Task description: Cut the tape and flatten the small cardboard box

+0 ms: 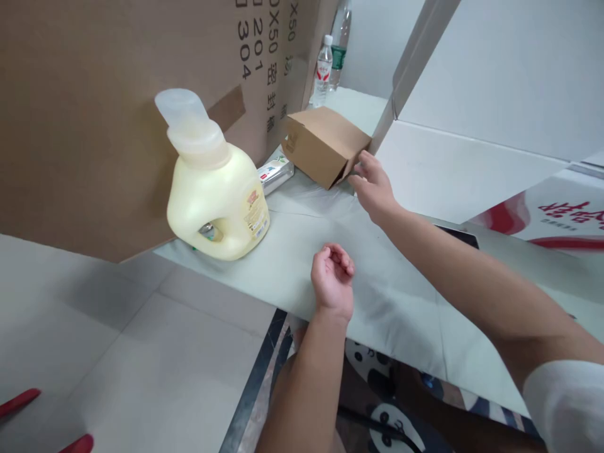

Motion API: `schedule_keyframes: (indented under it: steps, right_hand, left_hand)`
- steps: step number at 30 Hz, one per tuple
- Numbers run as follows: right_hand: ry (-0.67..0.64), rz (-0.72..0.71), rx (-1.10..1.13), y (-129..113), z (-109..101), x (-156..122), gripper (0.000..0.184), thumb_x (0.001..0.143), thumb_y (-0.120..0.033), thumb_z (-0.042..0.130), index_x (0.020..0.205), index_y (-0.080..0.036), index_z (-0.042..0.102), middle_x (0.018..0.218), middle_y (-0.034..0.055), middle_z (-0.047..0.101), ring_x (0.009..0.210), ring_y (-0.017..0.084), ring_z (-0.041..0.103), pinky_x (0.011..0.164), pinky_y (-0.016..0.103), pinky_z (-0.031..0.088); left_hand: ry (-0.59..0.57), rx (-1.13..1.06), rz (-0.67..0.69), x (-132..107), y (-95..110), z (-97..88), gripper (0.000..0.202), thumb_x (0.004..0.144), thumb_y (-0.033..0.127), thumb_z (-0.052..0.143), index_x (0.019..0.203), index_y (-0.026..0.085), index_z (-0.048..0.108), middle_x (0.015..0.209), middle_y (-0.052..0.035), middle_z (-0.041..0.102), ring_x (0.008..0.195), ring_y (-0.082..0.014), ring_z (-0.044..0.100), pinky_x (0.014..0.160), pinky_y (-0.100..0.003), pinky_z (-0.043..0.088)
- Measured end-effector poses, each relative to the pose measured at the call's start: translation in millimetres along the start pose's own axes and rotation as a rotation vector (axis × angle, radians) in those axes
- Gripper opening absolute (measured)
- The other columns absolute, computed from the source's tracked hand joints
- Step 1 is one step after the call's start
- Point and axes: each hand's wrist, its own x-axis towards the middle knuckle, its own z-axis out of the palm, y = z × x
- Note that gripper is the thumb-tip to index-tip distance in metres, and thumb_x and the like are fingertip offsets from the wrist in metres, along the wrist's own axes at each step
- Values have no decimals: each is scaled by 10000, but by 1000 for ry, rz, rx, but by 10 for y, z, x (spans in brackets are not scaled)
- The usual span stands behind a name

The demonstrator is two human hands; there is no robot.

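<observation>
A small brown cardboard box (314, 151) sits on the cloth-covered table, with a flap at its right end standing slightly ajar. My right hand (375, 189) is at that end, thumb and fingers closed on the edge of the box. Nearer to me, my left hand (333, 280) hovers over the table's front part, palm up. Its fingers curl loosely and nothing shows in them. Left of both hands stands a large pale-yellow jug (214, 195) with a handle and a translucent cap. A flat white-and-silver package (276, 173) lies between jug and box.
A big printed carton (117, 126) rises on the left behind the jug. Two plastic bottles, a small one (323, 72) and a taller one (340, 47), stand at the back. A white panel (472, 163) and a red-and-white carton (557, 211) are on the right, beside a dark flat object (457, 236).
</observation>
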Motion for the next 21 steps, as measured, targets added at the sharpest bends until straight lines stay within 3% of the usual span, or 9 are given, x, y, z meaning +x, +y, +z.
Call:
schedule_keyframes:
  steps: [3,6,9,11,14,16,18,21]
  right_hand:
    - [20,-85,-160,-17,-23,5,599,820,-304,607,1404,-239,497,1559,146,464,1464,331,450,1193,581,412]
    - [-25,-218,-368,-128,42,142,632,811,-307,670,1414,-231,501,1608,165,418,1539,369,338,1259,624,285]
    - [-121,-350,-528,-388,284,389,627,841,-339,685,1434,-255,496,1678,136,338,1579,407,245,1254,700,211]
    - [-191,-455,-608,-606,543,596,547,875,-325,652,1405,-267,533,1671,108,377,1596,395,215,1248,725,174]
    - [-313,-624,-766,-880,967,915,353,936,-311,519,1246,-213,659,1529,76,583,1587,277,292,1273,634,149]
    - [-382,-671,-926,-987,1182,1086,374,953,-356,421,1061,-152,716,1382,63,698,1544,201,375,1278,543,114]
    - [-409,-654,-1093,-1038,1288,1192,344,916,-373,486,919,-122,722,1268,76,756,1499,211,447,1273,529,68]
    - [-419,-668,-1304,-1084,1240,1219,187,820,-255,678,937,-119,730,1208,114,778,1422,295,539,1279,578,60]
  left_hand:
    - [-3,-9,-15,12,-19,23,164,774,305,527,683,172,559,582,23,442,494,-81,406,507,-205,300]
    - [9,-19,-24,33,-21,36,158,766,298,533,680,170,565,583,21,443,505,-80,401,508,-200,300]
    - [5,-10,-4,51,-21,45,161,761,306,540,678,171,570,582,16,453,518,-86,408,517,-206,305]
    - [-10,11,28,57,-25,51,173,763,320,539,679,174,575,578,12,453,524,-94,411,526,-218,312]
    - [-29,48,59,61,-31,53,189,760,340,541,675,176,576,574,9,444,535,-104,409,543,-234,317]
    - [-46,69,57,65,-21,45,189,751,348,555,676,176,575,576,8,446,542,-106,407,555,-241,317]
    - [-66,78,55,72,7,29,187,737,355,572,682,176,575,576,9,446,547,-107,405,562,-247,313]
    - [-82,64,64,79,70,1,197,719,372,592,689,177,577,582,13,443,557,-108,407,569,-252,310]
